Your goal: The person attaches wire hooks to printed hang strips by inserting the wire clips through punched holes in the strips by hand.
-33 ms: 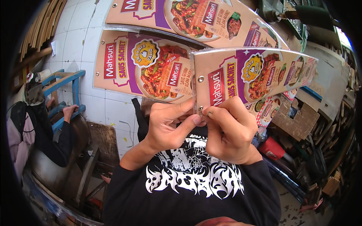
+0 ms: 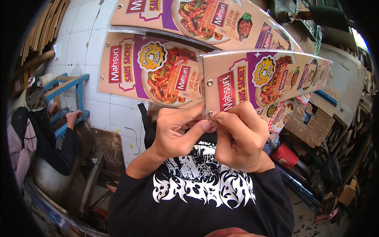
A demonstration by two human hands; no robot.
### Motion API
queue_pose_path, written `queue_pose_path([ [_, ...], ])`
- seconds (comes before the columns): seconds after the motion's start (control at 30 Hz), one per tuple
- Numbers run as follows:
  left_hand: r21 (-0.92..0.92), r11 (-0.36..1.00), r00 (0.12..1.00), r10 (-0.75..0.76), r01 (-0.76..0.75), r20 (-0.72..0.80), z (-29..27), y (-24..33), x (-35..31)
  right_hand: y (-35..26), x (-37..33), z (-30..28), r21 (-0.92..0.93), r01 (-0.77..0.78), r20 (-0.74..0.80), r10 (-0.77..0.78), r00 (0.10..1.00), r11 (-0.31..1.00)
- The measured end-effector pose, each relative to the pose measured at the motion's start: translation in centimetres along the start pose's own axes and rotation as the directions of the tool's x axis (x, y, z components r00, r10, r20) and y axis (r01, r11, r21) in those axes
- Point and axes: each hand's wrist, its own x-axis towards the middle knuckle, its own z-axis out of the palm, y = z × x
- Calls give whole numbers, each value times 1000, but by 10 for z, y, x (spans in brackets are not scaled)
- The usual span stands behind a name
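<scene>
A plastic-covered printed panel [image 2: 237, 63] with pictures of food stands in front of me, with a metal eyelet [image 2: 209, 82] near its left edge. At its lower left corner, my left hand [image 2: 175, 132] is closed, its fingers partly behind the edge and its thumb bent inward. Thumb to finger, my right hand [image 2: 242, 136] pinches a small metal piece [image 2: 211, 116] at the lower eyelet. The fingertips of both hands meet there and hide most of that piece; its exact kind does not show.
Two similar panels [image 2: 112, 89] lie beyond, overlapping. A blue wooden frame [image 2: 80, 94] is at the left, near another person's hand [image 2: 73, 117]. On the right are a brown board [image 2: 312, 128], a red object [image 2: 285, 155] and stacked wood scraps [image 2: 347, 193]. Wooden strips [image 2: 44, 25] stand far left.
</scene>
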Motion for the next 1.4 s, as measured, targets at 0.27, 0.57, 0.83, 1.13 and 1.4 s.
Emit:
queue_pose_path([
  [0.27,-226,968,993,-114,107,-19,0,8,2,21,2,2,70,146,-40,-144,989,987],
  [0.57,-301,930,977,-213,210,23,0,11,1,19,3,-5,19,196,-34,-196,980,980],
  [0.83,-575,773,948,-319,267,12,0,-5,-1,22,5,-8,105,198,-70,-191,979,975],
  [1.13,-631,737,926,-371,243,-76,7,-6,-2,22,1,-8,125,161,-64,-154,986,979],
  [1.4,-457,876,941,-272,156,-200,9,-9,-1,24,-8,-3,169,152,-89,-139,986,974],
])
